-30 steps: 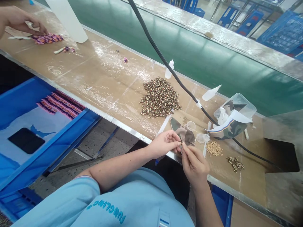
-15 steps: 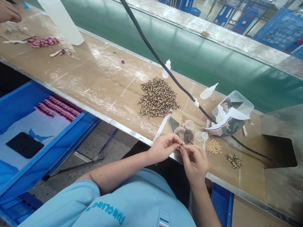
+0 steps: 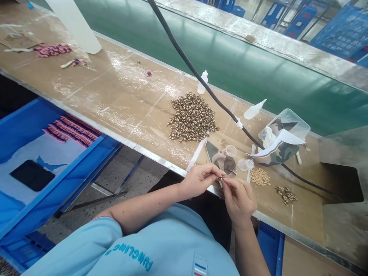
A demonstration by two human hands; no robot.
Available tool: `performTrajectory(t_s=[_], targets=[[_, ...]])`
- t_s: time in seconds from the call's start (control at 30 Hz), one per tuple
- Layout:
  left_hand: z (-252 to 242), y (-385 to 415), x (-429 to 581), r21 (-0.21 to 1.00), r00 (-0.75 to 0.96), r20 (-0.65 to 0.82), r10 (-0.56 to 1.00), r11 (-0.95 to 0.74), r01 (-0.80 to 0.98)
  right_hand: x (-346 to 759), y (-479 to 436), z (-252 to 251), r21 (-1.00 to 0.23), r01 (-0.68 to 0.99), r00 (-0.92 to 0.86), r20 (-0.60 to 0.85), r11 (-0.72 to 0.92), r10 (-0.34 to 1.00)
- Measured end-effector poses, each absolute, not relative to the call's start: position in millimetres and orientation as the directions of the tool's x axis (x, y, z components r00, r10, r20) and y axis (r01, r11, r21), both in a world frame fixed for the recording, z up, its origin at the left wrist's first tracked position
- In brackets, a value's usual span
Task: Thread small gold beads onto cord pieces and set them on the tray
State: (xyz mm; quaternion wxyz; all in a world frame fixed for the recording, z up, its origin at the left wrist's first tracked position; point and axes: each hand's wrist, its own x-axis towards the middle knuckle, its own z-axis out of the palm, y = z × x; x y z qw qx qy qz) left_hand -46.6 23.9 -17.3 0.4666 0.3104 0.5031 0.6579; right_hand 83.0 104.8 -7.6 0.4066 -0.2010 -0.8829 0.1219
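Note:
My left hand (image 3: 199, 179) and my right hand (image 3: 238, 199) meet at the table's near edge, fingertips pinched together on a tiny brass-coloured bead piece (image 3: 221, 178). Just beyond them lie scraps of camouflage fabric (image 3: 222, 161) and small clear plastic caps (image 3: 246, 165). A big heap of brown patterned beads (image 3: 192, 118) sits further back. To the right of my hands are a small pile of tan beads (image 3: 260, 177) and a few assembled bead pieces (image 3: 286, 194).
A black cable (image 3: 201, 76) crosses the brown table (image 3: 120, 92). Two small white squeeze bottles (image 3: 254, 110) lie near a clear tub (image 3: 284, 132) holding camouflage cloth. A green conveyor (image 3: 258, 73) runs behind. A blue crate (image 3: 43, 153) with pink-purple bands stands at the left.
Another person's hand at the far left has withdrawn out of view. My two hands stay pinched on the small piece, with only slight shifts of the fingers.

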Motion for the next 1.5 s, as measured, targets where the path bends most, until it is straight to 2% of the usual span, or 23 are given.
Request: performTrajectory(t_s=[0.17, 0.3, 0.4, 0.5, 0.63, 0.73, 0.8, 0.93, 1.1, 1.23, 1.5], targets=[[-17, 24, -47, 0.953, -0.364, -0.079, 0.928, -0.036, -0.300, 85, 105, -11, -0.338, 0.276, -0.596, 0.674, 0.900, 0.436], [-14, 24, -48, 0.954, -0.339, -0.081, 0.937, -0.025, -0.299, 86, 104, -7, -0.422, 0.282, -0.613, 0.612, 0.862, 0.500], [-10, 24, -48, 0.950, -0.319, -0.100, 0.942, -0.005, -0.313, 95, 107, -2, -0.484, 0.346, -0.586, 0.557, 0.804, 0.588], [-7, 25, -48, 0.958, -0.312, -0.114, 0.943, 0.022, -0.285, 116, 119, 0, -0.494, 0.506, -0.481, 0.519, 0.707, 0.707], [-7, 25, -49, 0.974, -0.283, -0.112, 0.953, 0.050, -0.219, 157, 145, -4, -0.497, 0.716, -0.235, 0.490, 0.490, 0.839], [-7, 26, -49, 0.974, -0.268, -0.108, 0.957, 0.047, -0.223, 180, 161, -7, -0.463, 0.808, -0.118, 0.479, 0.364, 0.870], [-6, 26, -49, 0.972, -0.268, -0.108, 0.957, 0.046, -0.230, 186, 167, -7, -0.416, 0.842, -0.098, 0.510, 0.344, 0.855], [-5, 26, -50, 0.972, -0.262, -0.124, 0.957, 0.065, -0.225, 179, 162, -4, -0.327, 0.848, -0.158, 0.594, 0.417, 0.789], [-5, 25, -51, 0.972, -0.243, -0.146, 0.959, 0.093, -0.217, 161, 148, -3, -0.324, 0.704, -0.446, 0.491, 0.632, 0.749], [-3, 25, -52, 0.968, -0.236, -0.166, 0.958, 0.113, -0.223, 155, 146, -6, -0.341, 0.677, -0.486, 0.459, 0.652, 0.744], [-3, 26, -52, 0.951, -0.228, -0.199, 0.953, 0.131, -0.282, 156, 153, -6, -0.284, 0.678, -0.559, 0.400, 0.678, 0.726]])
